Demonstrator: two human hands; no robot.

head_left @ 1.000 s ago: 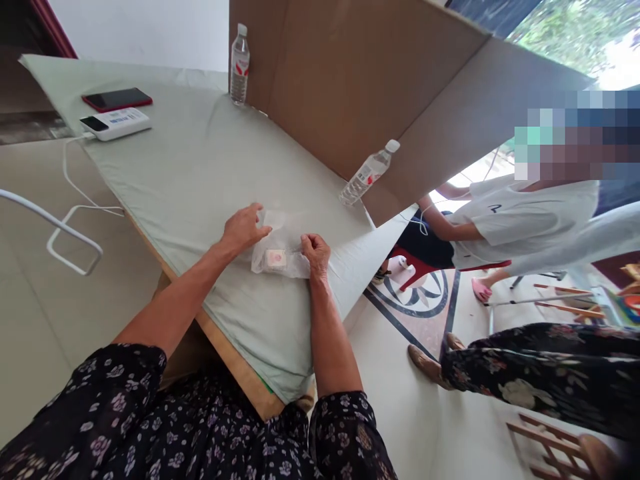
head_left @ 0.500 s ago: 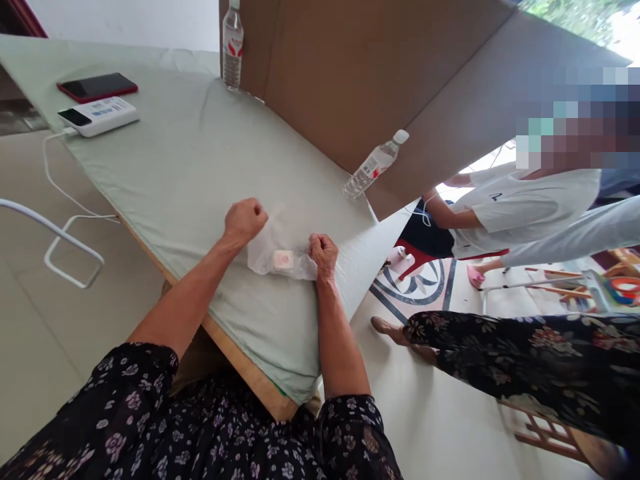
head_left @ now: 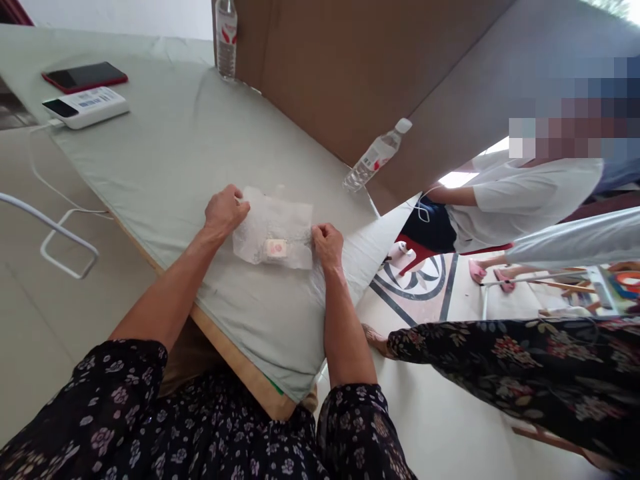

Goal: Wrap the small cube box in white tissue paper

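A whitish, see-through plastic sheet (head_left: 280, 217) lies spread on the cloth-covered table between my two hands. On its lower part rests a small pale block (head_left: 275, 249) with a pinkish mark on top. My left hand (head_left: 225, 212) is closed, its fingertips pinching the sheet's upper left edge. At the sheet's right edge, my right hand (head_left: 329, 247) is closed too, thumb and forefinger pressed together on the plastic. Neither hand touches the block.
A clear water bottle (head_left: 373, 160) leans near a brown cardboard panel (head_left: 340, 73); another bottle (head_left: 227, 43) stands farther back. A phone (head_left: 86, 77) and a white power bank (head_left: 87, 108) with a cable lie at left. Two people are at the right, beyond the table edge (head_left: 240, 360).
The plastic sheet has been opened out wider and flatter, with the block still on it. My left hand has moved left and its fist has loosened into a pinch.
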